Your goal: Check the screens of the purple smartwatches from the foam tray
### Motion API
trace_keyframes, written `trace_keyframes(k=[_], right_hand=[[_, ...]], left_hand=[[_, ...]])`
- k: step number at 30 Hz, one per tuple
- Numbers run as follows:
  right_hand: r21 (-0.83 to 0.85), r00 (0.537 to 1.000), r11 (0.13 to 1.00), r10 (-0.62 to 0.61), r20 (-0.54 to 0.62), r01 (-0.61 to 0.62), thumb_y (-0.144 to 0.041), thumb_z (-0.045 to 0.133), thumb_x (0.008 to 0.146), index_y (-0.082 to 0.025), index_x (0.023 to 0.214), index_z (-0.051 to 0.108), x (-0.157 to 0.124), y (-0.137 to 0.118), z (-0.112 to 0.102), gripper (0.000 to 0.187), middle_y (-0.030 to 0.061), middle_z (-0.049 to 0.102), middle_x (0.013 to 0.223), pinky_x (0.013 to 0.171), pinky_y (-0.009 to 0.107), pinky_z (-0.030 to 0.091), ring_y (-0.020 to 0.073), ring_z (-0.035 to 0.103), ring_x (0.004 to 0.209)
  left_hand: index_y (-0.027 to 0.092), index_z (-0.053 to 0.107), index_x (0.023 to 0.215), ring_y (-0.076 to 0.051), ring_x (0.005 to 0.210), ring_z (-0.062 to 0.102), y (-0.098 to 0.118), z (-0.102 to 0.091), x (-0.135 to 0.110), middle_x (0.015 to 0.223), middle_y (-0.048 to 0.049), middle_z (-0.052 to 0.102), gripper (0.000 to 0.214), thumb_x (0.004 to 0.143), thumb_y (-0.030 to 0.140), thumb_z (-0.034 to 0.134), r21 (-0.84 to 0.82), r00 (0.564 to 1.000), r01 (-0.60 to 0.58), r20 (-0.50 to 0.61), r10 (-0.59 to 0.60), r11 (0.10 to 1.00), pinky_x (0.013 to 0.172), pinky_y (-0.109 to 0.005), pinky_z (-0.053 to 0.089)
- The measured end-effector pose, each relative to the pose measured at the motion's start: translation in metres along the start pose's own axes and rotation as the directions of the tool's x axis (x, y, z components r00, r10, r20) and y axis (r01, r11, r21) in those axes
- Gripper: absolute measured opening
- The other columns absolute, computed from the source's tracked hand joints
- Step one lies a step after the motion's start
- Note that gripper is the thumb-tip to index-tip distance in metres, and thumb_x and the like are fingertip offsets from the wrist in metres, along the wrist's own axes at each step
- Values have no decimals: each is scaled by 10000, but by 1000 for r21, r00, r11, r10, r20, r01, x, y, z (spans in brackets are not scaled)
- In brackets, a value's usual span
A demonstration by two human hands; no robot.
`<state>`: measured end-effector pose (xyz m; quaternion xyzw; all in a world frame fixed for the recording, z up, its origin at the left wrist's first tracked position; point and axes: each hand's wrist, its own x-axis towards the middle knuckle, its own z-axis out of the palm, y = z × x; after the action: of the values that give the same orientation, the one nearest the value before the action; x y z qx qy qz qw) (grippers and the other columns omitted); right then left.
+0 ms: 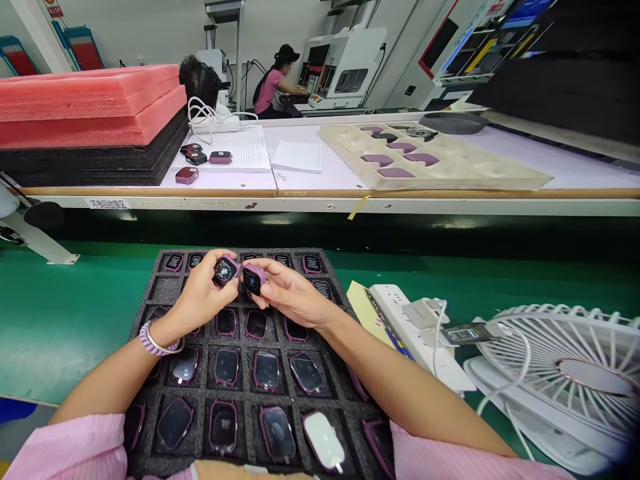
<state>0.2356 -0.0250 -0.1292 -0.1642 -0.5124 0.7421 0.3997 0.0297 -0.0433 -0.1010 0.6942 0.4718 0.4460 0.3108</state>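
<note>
Above the foam tray [167,291], the left hand [206,285] grips one watch [225,270] and the right hand [289,291] another watch [253,280], fingers half-curled.

Held watches [226,270]: too small to read (though lit)
Tray [167,291]: partly hidden under forearms [400,380], cut off below
Foam [90,100]: cut off by left edge
Fan [595,377]: cut off by right edge

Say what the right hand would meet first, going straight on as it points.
Most likely the watch held in the left hand, as the right hand points toward it; any gap in depth is hard to judge.
</note>
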Motion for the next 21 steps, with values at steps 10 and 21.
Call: trace_keyframes(k=[10, 21], right_hand=[[-4, 999, 1000, -27, 22, 27, -450, 938, 877, -237, 1256, 660, 1, 0, 1, 516, 3, 609, 959, 661, 245, 494, 118, 568, 699], [114, 997, 992, 54, -54, -48, -405, 936, 875, -220, 1337, 661, 4, 5, -5, 568, 20, 700, 938, 713, 247, 531, 142, 666, 760]], left_hand=[[193, 616, 1115, -156, 794, 657, 1, -2, 0, 936, -24, 708, 334, 785, 246, 611, 1, 1000, -18, 11, 18, 1000, 725, -262, 520], [153, 614, 1233, -122, 796, 625, -1, 2, 4, 1068, -50, 690, 533, 733, 268, 757, -286, 977, 207, 12, -212, 936, 688, -229, 512]])
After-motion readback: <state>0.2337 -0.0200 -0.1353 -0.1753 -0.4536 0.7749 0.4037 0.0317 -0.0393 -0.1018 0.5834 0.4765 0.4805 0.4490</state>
